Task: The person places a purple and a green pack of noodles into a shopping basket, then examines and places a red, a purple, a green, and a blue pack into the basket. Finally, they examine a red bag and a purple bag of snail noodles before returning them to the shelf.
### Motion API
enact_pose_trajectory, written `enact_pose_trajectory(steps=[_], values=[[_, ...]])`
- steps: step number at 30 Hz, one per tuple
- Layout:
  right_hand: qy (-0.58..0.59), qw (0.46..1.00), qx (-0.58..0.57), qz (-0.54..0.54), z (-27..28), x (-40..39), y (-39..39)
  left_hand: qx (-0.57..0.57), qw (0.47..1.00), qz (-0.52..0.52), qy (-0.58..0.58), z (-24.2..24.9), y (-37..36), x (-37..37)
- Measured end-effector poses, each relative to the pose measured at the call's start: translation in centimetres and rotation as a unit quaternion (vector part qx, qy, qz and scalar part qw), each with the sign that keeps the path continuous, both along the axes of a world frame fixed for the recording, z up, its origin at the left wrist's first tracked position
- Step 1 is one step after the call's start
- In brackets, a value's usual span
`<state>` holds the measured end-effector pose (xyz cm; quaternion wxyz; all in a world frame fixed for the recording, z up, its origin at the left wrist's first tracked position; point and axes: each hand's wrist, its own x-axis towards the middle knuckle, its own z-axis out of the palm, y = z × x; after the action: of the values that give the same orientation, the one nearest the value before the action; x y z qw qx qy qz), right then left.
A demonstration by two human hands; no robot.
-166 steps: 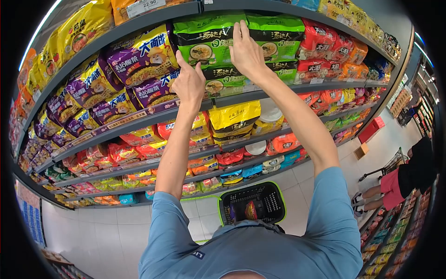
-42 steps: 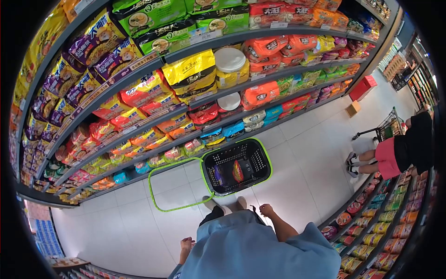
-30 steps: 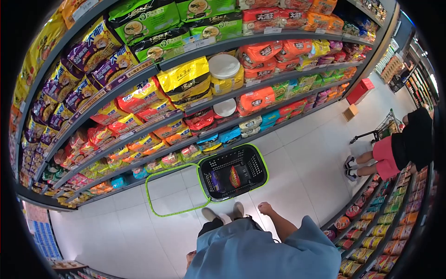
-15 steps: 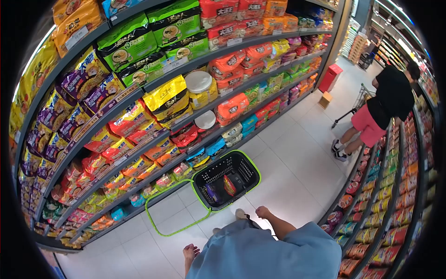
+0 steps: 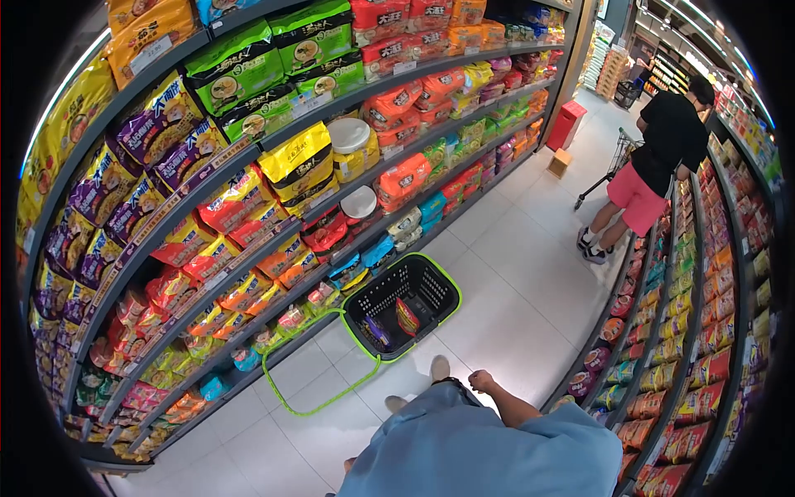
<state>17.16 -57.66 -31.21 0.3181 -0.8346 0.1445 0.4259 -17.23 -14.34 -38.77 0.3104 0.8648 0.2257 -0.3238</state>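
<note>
My right hand [image 5: 480,381] hangs in front of my blue shirt, its fingers curled in; whether anything is inside cannot be made out. Of my left hand [image 5: 349,465] only a small part shows at the left edge of the shirt, its fingers hidden. Just ahead of my feet, a black basket [image 5: 443,319] with a green rim stands on the floor, touched by neither hand. Inside lie a red packet [image 5: 407,317] and a purple packet [image 5: 378,331]. The basket's green handle [image 5: 286,402] is folded out to the left, over the floor.
Shelves of bagged instant noodles [image 5: 306,161] run along the left; more shelves [image 5: 662,364] line the right. Farther up the aisle a person in black [image 5: 672,137] stands beside a cart [image 5: 617,161]. A red box [image 5: 566,124] and a small wooden box [image 5: 560,162] stand near the left shelf's end.
My left hand has mostly gone behind the shirt. My right hand has shifted slightly right. The view has moved, and the person up the aisle appears farther left.
</note>
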Motion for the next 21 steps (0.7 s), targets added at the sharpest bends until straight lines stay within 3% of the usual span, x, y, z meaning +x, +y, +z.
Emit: enact_pose_trajectory(steps=[3,4,6,7,8,10,11,13,16,19,20,21], values=[[-0.004,1.0,0.0,-0.026,0.9,-0.8,-1.7,0.082,0.979,-0.179,0.049,-0.1,-0.8,-1.0],[-0.007,0.999,-0.005,-0.033,0.9,-0.8,-2.3,0.082,0.979,-0.18,0.05,0.7,-1.2,-0.8],[-0.003,0.999,-0.022,-0.037,0.4,-0.4,-3.6,-0.016,0.996,0.081,0.036,2.8,-1.9,2.4],[-0.001,0.999,-0.021,-0.032,0.6,0.0,-4.1,-0.065,0.975,0.21,0.027,4.1,-2.3,3.1],[0.001,0.999,-0.019,-0.027,0.6,0.5,-4.8,-0.113,0.935,0.336,0.015,6.6,-3.3,4.4],[-0.03,0.999,-0.014,-0.005,-1.8,1.5,-6.0,-0.204,0.8,0.564,-0.007,12.8,-5.8,7.9],[-0.059,0.998,-0.01,0.016,-2.8,2.1,-6.8,-0.204,0.8,0.565,-0.009,11.8,-6.3,8.0],[-0.047,0.999,0.011,0.001,-1.7,3.4,-7.3,-0.192,0.886,0.421,-0.042,10.2,-7.4,8.5],[-0.071,0.997,0.041,0.009,-4.3,5.7,-10.1,-0.17,0.888,0.425,-0.038,10.4,-11.8,10.4],[-0.052,0.995,0.08,-0.018,-3.2,8.4,-13.4,-0.133,0.89,0.435,-0.035,11.2,-16.5,13.0],[-0.033,0.996,0.083,-0.025,-2.8,9.1,-15.1,-0.127,0.889,0.438,-0.038,7.6,-15.8,12.9],[-0.014,0.996,0.086,-0.032,-2.6,9.9,-16.9,-0.08,0.959,0.26,-0.082,4.5,-16.6,12.3]])
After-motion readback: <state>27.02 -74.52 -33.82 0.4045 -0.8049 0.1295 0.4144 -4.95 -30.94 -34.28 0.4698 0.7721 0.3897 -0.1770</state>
